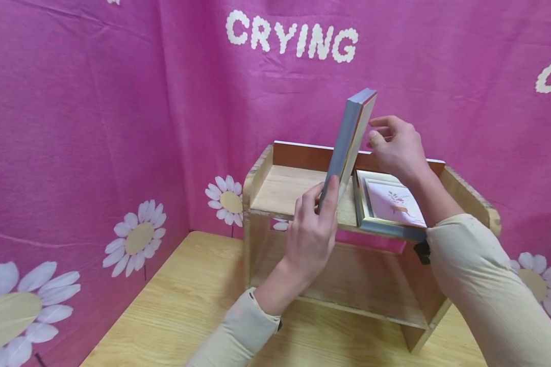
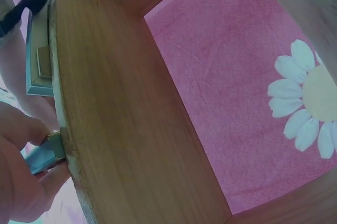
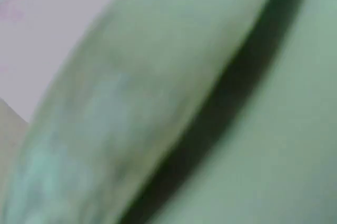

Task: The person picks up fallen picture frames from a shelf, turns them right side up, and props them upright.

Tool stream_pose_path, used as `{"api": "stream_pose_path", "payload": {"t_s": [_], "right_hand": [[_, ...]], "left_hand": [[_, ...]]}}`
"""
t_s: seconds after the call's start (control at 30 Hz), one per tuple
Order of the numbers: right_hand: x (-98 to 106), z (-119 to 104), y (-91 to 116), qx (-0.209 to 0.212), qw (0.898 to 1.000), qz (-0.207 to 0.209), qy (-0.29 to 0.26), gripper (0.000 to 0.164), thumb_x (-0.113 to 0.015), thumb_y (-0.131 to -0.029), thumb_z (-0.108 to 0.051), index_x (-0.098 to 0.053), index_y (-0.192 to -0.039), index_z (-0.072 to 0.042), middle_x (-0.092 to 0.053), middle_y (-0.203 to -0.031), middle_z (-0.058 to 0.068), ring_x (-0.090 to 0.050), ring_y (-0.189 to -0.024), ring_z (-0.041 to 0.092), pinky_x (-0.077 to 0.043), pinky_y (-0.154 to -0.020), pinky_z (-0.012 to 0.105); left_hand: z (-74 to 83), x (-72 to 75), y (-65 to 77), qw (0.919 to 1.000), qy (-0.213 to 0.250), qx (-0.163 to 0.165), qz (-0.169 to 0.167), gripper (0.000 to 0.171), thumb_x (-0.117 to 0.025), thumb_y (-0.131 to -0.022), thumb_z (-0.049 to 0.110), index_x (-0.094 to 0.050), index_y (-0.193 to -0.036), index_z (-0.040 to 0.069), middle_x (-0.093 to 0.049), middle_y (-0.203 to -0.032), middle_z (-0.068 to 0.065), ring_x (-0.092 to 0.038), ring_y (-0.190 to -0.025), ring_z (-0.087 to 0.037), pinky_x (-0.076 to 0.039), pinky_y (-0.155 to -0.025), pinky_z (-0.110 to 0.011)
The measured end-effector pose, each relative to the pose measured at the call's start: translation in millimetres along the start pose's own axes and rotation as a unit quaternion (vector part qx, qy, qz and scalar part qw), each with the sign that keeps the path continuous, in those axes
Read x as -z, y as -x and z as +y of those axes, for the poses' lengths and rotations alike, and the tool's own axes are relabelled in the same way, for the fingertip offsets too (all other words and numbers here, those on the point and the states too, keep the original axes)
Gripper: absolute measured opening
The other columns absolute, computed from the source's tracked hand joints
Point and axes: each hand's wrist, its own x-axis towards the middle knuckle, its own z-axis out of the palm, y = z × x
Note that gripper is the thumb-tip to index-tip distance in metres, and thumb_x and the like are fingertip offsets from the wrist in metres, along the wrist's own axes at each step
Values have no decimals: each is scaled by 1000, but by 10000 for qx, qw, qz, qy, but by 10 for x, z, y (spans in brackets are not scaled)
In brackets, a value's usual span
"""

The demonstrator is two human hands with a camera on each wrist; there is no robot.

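My left hand point(image 1: 313, 229) grips the lower edge of a grey-blue picture frame point(image 1: 343, 145), thumb on one side and fingers on the other. The frame stands nearly upright, tilted a little to the right, above the top of a small wooden shelf point(image 1: 294, 189). In the left wrist view this hand point(image 2: 21, 166) pinches the frame's end point(image 2: 46, 154) beside the shelf edge. My right hand point(image 1: 398, 148), fingers loosely bent, hovers just right of the held frame, with nothing visible in it. Below it, a second picture frame point(image 1: 390, 223) with a plant drawing lies flat on the shelf top.
The shelf stands on a light wood table point(image 1: 174, 300), with raised sides and a back rail point(image 1: 303, 157). A lower board point(image 1: 362, 270) sits beneath the top. Pink cloth point(image 1: 96, 102) with daisies hangs behind and at left. Sleeve blur fills most of the right wrist view.
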Motion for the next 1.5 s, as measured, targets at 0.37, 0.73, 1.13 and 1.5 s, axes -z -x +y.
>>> {"api": "stream_pose_path", "payload": {"t_s": [0.37, 0.73, 1.13, 1.5], "right_hand": [[50, -465, 294, 1697, 9685, 1173, -1392, 38, -66, -92, -16, -63, -128, -6, -58, -122, -1, -53, -119, 11, -43, -105, 26], [-51, -536, 293, 2849, 9543, 898, 72, 64, -83, -79, -19, -53, -134, -4, -55, -128, 16, -50, -121, 23, -43, -99, 40], [-142, -586, 266, 2785, 9550, 1014, -95, 60, -79, -80, -17, -56, -134, -5, -56, -131, 15, -52, -119, 22, -44, -99, 36], [-144, -594, 215, 2843, 9534, 1001, -157, 58, -78, -79, -14, -60, -133, -5, -59, -132, 14, -53, -124, 20, -41, -106, 31]], "left_hand": [[-35, -7, 15, 9999, 115, -87, -47, 56, -66, -90, 2, -47, -142, 4, -55, -122, -19, -61, -94, -26, -60, -63, -28], [-117, 12, -18, 9950, 963, -73, -238, 60, -74, -87, 8, -48, -140, 4, -54, -123, -19, -64, -98, -27, -60, -75, -27], [-464, 196, -76, 9281, 3388, 767, -1344, 43, -54, -96, -6, -46, -138, -3, -56, -119, -20, -66, -98, -27, -56, -85, -18], [-526, 226, -149, 9242, 3212, 931, -1846, 43, -58, -94, -5, -52, -137, -6, -64, -117, -19, -68, -96, -26, -56, -82, -18]]}}
